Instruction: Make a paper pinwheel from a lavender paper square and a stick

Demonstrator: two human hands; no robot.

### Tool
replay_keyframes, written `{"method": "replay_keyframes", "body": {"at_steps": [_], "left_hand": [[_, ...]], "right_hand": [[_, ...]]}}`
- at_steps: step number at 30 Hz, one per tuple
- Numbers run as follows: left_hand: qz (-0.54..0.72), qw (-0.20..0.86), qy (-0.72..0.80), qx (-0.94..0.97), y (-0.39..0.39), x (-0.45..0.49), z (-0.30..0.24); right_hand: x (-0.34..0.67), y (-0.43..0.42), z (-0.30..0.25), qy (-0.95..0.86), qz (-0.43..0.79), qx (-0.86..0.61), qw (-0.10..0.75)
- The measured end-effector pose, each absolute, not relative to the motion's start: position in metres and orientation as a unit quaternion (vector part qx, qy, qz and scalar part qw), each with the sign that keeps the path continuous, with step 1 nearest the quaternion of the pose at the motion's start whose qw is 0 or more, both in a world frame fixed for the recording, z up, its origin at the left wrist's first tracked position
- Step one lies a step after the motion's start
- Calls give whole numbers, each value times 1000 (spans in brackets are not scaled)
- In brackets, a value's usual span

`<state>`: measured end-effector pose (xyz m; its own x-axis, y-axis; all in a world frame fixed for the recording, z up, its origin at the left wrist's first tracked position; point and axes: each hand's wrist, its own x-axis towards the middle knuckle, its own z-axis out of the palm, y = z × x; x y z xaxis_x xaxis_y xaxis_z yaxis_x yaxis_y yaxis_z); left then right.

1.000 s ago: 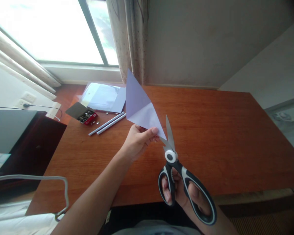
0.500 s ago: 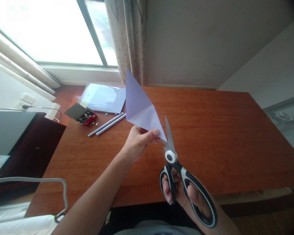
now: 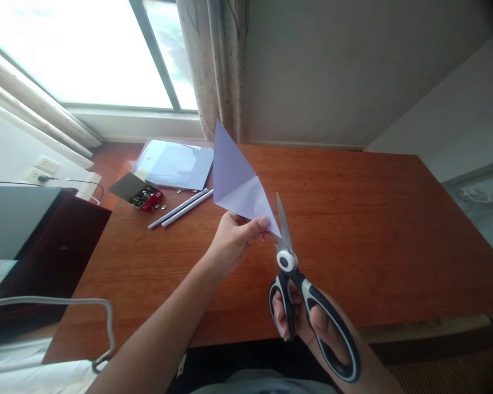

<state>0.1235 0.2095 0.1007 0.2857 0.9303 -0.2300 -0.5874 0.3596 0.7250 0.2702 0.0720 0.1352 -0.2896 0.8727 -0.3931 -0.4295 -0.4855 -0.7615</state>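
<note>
A creased sheet of pale purple paper point(image 3: 235, 169) is held up over the table, pinched along its lower edge by my left hand point(image 3: 240, 238). Its pointed lower right corner lies between the parted blades of the scissors point(image 3: 286, 260). My right hand point(image 3: 302, 317) grips these scissors, which have black and grey handles, with the thumb through the larger loop and fingers in the smaller one. The lower blade is partly hidden behind the paper and my left fingers.
On the wooden table point(image 3: 373, 235), a red box point(image 3: 150, 200) of small metal pieces stands open at the left, some pieces loose beside it. Two rolled paper sticks point(image 3: 184, 209) lie near a clear sleeve of paper sheets point(image 3: 176, 164). A grey cable point(image 3: 66, 301) bends at lower left.
The paper and my left hand have shifted very slightly right. The scissor handles have drawn slightly closer together, with the blades still parted at the paper's corner.
</note>
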Motion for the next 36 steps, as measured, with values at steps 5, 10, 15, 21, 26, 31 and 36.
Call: {"method": "replay_keyframes", "body": {"at_steps": [5, 10, 15, 21, 26, 31, 36], "left_hand": [[508, 748, 337, 261, 209, 124, 98], [516, 747, 327, 262, 209, 125, 99], [515, 747, 333, 255, 208, 126, 101], [518, 741, 335, 266, 206, 125, 100], [526, 718, 347, 297, 206, 124, 98], [524, 711, 353, 308, 206, 125, 99], [518, 727, 344, 291, 206, 125, 98]], "right_hand": [[271, 72, 136, -277, 743, -435, 427], [271, 72, 130, -266, 745, -437, 427], [269, 73, 127, -254, 737, -452, 432], [270, 74, 126, -277, 736, -447, 427], [271, 73, 128, -267, 741, -442, 430], [272, 73, 136, -270, 741, -440, 430], [274, 73, 137, -266, 749, -432, 426]]}}
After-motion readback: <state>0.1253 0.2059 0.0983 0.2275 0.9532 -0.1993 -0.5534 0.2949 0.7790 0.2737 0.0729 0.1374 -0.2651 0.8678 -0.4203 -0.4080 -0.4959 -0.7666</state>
